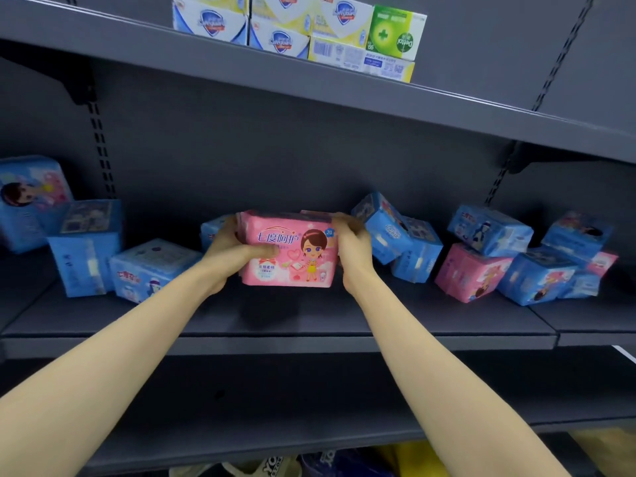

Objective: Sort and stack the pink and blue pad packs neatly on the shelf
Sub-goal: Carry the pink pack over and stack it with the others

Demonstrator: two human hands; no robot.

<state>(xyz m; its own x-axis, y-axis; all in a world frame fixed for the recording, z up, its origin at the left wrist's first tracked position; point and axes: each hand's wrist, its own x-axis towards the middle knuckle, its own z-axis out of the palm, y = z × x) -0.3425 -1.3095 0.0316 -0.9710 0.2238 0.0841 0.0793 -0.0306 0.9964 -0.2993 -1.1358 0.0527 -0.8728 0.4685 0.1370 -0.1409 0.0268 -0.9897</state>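
Nearest and lowest is a bottom shelf (309, 407), with clutter under it too cut off to name. Both forearms reach over the middle shelf (275, 325).

The pink pack (292, 259) is at the centre of that shelf, upright with its front facing out. Its base is on the board or just above it; I can't tell which. The left hand (230, 253) grips its left end, thumb across the front and fingers curled behind. The right hand (354, 247) grips the right end, fingers wrapped over the top corner. A pink edge shows behind the pack, maybe another one.

The left blue packs (86, 249) lie loose and unaligned. On the right, a blue heap (406, 246) leans just beside the right hand. Further right, a second pink pack (471, 273) sits wedged under more blue ones.

Soap boxes (292, 25) sit on the far, upper shelf.

Risks:
- The pack is soft, so it likely tips forward if let go with nothing behind it.
- The right wrist could nudge the leaning heap and start a slide.
- Pulling out the wedged pink pack later probably topples the blue ones on top.
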